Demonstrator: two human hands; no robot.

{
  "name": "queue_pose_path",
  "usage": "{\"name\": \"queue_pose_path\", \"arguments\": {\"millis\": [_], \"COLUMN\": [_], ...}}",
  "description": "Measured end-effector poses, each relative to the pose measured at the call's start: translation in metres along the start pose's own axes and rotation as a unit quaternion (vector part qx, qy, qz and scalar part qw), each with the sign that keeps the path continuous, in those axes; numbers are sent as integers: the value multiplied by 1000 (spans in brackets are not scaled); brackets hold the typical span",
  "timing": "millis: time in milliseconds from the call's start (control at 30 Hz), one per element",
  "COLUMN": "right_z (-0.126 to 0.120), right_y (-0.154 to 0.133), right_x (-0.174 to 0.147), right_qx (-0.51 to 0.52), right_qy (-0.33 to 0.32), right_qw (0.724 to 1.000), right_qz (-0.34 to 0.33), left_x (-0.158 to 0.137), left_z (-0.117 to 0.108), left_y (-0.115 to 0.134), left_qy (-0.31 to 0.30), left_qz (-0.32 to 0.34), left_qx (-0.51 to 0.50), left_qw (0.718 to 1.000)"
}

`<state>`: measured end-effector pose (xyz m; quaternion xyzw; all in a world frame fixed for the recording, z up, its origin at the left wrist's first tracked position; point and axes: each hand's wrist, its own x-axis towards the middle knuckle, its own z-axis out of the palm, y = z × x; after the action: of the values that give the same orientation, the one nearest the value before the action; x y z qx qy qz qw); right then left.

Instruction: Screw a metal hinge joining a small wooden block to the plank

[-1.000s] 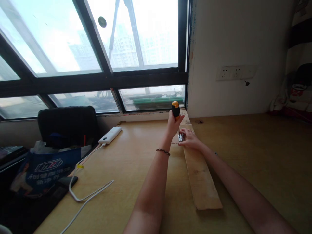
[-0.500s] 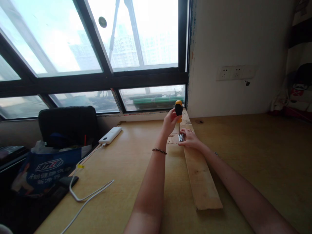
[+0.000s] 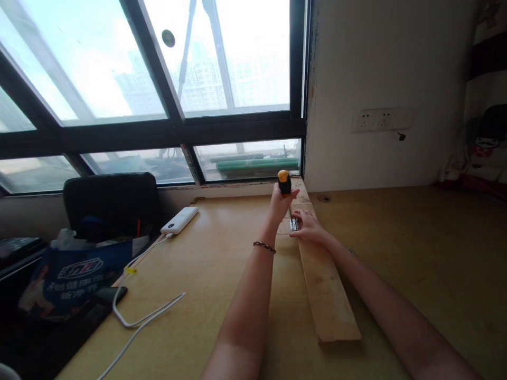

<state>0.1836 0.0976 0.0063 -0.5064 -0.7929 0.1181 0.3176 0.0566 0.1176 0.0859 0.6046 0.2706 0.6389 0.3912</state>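
Note:
My left hand [image 3: 281,203] is closed round the lower handle of a yellow and black screwdriver [image 3: 284,182]. Its shaft points down to a small silver metal hinge [image 3: 294,224] on a long wooden board [image 3: 328,295]. The tip is too small to make out. Fingers and thumb of my right hand [image 3: 310,226] grip the hinge from the right, pressing it against the board. Part of the hinge is hidden under those fingers.
The board lies on a wooden table [image 3: 222,295], its far end near the window. A white power bank [image 3: 179,220] with a white cable [image 3: 138,322] lies on the left. Beyond the table's left edge are a black chair [image 3: 111,200] and a blue bag [image 3: 79,274]. Wall sockets [image 3: 374,120] are at right.
The screwdriver's handle has tilted a little to the left and dropped slightly, and my left hand has turned around it. My right hand stays on the hinge.

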Motion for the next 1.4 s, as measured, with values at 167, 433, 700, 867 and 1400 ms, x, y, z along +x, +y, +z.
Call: {"name": "queue_pose_path", "arguments": {"millis": [167,433,700,867,1400], "right_z": [1,2,2,0,3], "right_y": [1,4,2,-1,3], "right_x": [0,2,2,0,0], "right_qx": [0,-4,-2,-2,14], "right_qy": [2,-1,3,0,0], "right_qw": [1000,1000,1000,1000,1000], "right_qz": [-1,-2,11,7,-18], "left_x": [1,4,3,7,13], "left_z": [-14,-20,-22,-31,-48], "left_y": [2,15,30,39,43], "left_qy": [-19,-89,-97,-28,140], "left_qz": [4,1,8,55,20], "left_qx": [20,-42,-79,-94,-172], "left_qw": [1000,995,992,994,975]}}
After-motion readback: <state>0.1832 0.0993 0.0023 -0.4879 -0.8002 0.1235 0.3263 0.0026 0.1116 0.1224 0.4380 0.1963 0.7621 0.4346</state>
